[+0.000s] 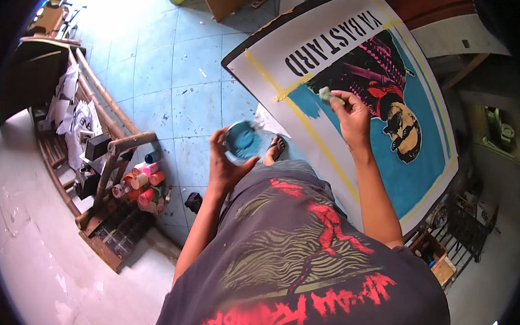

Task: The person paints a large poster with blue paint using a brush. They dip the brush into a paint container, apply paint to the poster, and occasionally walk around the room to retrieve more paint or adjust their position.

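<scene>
Over the scuffed blue tile floor [151,107], left hand [223,163] is wrapped around a round tub of teal paint [243,141], all gloopy and swirled inside. Right hand [352,117] has a lumpy, pale green sponge [326,96] pinched in its fingertips over the poster [389,164], beside a streaky teal patch [303,100]. Can't tell if it's touching. Yellow tape strips [283,96] frame a stencil-style portrait [404,135], flat black, pink and cream shapes.

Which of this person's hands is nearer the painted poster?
Right. The right hand is over the poster, pinching a pale sponge-like piece. The left hand is farther off, left of the poster, holding a cup of blue paint.
</scene>
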Demonstrator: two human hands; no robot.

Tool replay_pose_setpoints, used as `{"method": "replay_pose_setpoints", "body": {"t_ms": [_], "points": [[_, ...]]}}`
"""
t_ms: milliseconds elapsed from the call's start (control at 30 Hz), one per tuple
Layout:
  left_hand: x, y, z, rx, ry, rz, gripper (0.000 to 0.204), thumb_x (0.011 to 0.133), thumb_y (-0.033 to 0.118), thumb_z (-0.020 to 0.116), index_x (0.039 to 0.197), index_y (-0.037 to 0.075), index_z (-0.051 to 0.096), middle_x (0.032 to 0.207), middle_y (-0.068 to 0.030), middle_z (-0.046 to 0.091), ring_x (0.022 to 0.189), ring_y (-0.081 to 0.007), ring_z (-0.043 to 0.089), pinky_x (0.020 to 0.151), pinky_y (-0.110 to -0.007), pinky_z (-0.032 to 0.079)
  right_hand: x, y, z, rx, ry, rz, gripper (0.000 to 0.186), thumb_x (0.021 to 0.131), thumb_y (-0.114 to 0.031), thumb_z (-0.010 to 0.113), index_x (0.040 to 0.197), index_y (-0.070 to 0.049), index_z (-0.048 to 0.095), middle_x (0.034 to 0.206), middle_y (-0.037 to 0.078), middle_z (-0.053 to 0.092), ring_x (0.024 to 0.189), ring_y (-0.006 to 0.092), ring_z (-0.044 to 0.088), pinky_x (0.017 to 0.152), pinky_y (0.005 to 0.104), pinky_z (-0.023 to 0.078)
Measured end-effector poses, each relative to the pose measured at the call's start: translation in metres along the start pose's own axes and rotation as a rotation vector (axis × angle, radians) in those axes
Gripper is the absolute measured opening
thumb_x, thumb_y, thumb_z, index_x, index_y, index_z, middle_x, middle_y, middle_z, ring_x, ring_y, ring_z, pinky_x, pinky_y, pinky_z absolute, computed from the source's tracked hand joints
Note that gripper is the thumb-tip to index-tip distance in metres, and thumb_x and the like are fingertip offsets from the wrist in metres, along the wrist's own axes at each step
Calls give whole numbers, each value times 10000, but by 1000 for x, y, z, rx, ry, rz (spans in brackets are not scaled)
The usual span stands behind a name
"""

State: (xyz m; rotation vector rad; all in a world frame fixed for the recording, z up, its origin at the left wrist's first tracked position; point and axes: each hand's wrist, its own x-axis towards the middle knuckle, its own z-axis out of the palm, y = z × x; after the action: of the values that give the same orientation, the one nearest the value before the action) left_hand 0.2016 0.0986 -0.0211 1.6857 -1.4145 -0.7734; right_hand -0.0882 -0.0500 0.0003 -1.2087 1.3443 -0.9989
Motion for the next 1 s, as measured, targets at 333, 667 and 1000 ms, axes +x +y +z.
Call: {"method": "replay_pose_setpoints", "body": {"t_ms": [333,667,1000], "points": [[51,39,47,-70,-72,299,1078,565,251,941,1390,10,290,1313,-206,497,1176,-372,546,981,-432,473,-43,-83,51,-630,-312,-559,157,825,-24,700,978,-24,664,948,134,666,864,318,659,765,391,532],[49,54,45,37,-88,350,1069,573,308,958,1373,17,311,1326,-193,476,1222,-341,524,1010,-437,462,-43,-63,48,-670,-345,-510,171,838,-71,679,993,-1,688,930,180,661,867,368,648,795,429,528],[38,38,46,-31,-84,242,1038,586,265,932,1396,19,332,1326,-195,504,1219,-350,524,1022,-438,443,-39,-29,13,773,-150,463,158,972,-135,615,1098,-57,670,935,29,684,765,101,636,731,247,560]]}}
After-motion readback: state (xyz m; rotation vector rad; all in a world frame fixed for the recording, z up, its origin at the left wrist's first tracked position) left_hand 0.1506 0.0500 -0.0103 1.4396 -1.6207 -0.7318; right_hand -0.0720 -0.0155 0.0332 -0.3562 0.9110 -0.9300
